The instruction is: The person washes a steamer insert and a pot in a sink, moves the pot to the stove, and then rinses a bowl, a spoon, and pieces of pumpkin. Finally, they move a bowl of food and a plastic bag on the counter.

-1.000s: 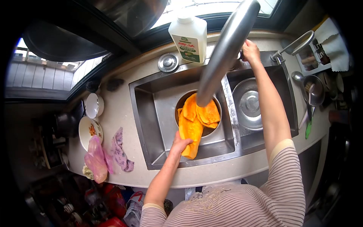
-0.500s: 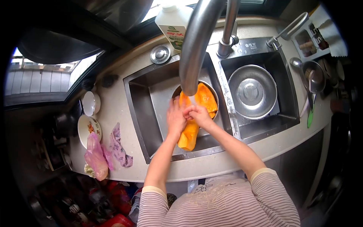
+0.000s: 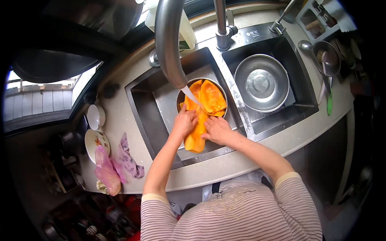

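Observation:
Several orange pumpkin pieces [image 3: 212,96] lie in a round metal bowl [image 3: 178,96] in the left sink basin [image 3: 150,105]. A long pumpkin piece [image 3: 195,141] slants over the bowl's near side, under water running from the faucet [image 3: 168,48]. My left hand [image 3: 185,123] is closed on the left edge of this piece, its fingertips over the flesh. On the other side my right hand [image 3: 217,130] touches the piece with its fingers stretched out and apart. Part of the bowl is hidden by the pumpkin.
A metal strainer bowl [image 3: 262,83] sits in the right basin. Ladles [image 3: 305,45] lie on the counter at right. Bowls [image 3: 96,116], a pink plastic bag [image 3: 105,170] and a purple cloth [image 3: 129,156] are at left. A white jug [image 3: 185,34] stands behind the faucet.
My right hand has gone from pinched fingers over the pumpkin to spread fingers at its right side. The water stream now shows clearly. The camera view has shifted.

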Demonstrator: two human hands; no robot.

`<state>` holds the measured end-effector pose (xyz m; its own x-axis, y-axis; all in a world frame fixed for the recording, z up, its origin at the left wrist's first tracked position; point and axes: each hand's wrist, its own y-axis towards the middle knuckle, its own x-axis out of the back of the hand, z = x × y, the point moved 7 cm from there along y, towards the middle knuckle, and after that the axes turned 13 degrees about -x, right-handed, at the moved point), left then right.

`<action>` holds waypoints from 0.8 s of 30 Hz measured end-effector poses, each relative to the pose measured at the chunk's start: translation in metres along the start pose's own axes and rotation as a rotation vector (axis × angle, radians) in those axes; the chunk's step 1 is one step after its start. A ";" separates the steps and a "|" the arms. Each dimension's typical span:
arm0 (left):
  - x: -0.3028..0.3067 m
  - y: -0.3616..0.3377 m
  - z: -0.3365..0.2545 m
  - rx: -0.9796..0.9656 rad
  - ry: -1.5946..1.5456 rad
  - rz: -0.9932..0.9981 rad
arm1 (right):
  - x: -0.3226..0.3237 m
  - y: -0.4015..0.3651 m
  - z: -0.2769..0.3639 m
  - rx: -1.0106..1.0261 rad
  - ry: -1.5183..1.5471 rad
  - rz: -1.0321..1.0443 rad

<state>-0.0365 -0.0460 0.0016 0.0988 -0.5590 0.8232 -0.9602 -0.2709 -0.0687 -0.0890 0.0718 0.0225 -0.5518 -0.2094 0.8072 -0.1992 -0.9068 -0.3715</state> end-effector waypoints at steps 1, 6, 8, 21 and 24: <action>-0.001 -0.018 -0.005 0.045 -0.071 0.060 | 0.004 0.003 -0.002 0.001 -0.031 0.127; 0.005 -0.068 -0.058 -0.024 -0.279 0.065 | 0.030 0.042 -0.022 -0.023 0.010 -0.242; 0.005 -0.066 -0.083 -0.082 -0.174 0.098 | 0.037 0.052 -0.022 -0.005 -0.111 -0.600; 0.006 0.041 -0.062 0.433 -1.948 -1.044 | 0.050 0.046 -0.026 -0.160 2.086 -0.139; -0.026 0.054 -0.058 0.237 -2.053 -1.150 | 0.058 0.044 -0.013 -0.087 2.309 0.104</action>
<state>-0.1059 -0.0004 0.0096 0.5387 0.1111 -0.8352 -0.3282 -0.8853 -0.3294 -0.1405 0.0249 0.0467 -0.2209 0.4385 -0.8712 -0.1066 -0.8987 -0.4253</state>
